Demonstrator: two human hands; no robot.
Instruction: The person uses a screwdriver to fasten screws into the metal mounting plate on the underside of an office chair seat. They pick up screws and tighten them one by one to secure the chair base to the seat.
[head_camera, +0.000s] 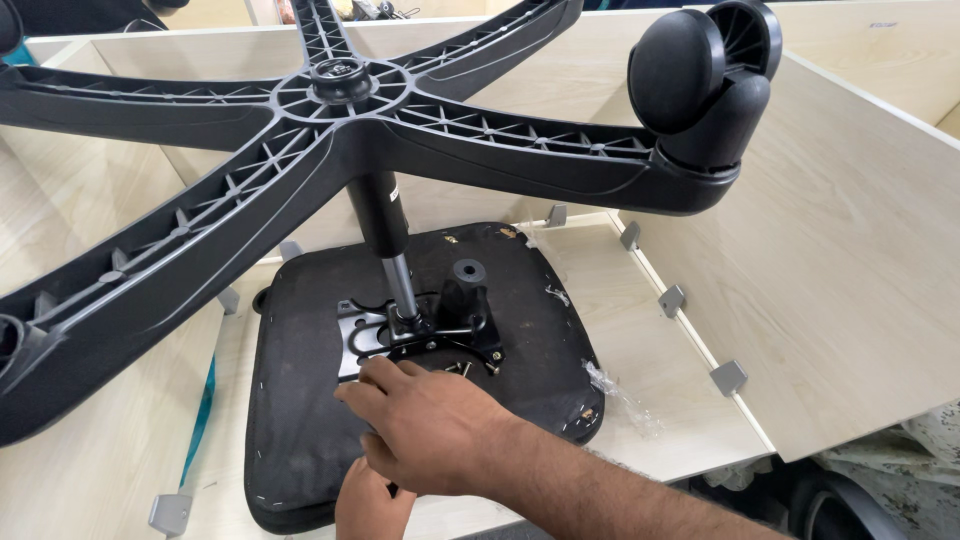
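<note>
An office chair lies upside down inside a shallow wooden frame. Its black seat underside (300, 400) faces up, with a metal mechanism plate (440, 325) screwed to it and loose screws (462, 368) beside it. A gas cylinder (385, 225) rises to the black five-arm star base (340, 120), which carries a caster (705, 75) at the right. My right hand (430, 420) lies palm down on the seat, its fingertips at the plate's near edge. My left hand (368, 505) is just below it, partly covered. Whatever either hand may hold is hidden.
Light wooden panels (840, 270) wall the frame at the right and back, with grey plastic brackets (728, 377) along the base edge. A scrap of clear plastic wrap (615, 390) lies by the seat's right corner. The star base's arms overhang most of the area.
</note>
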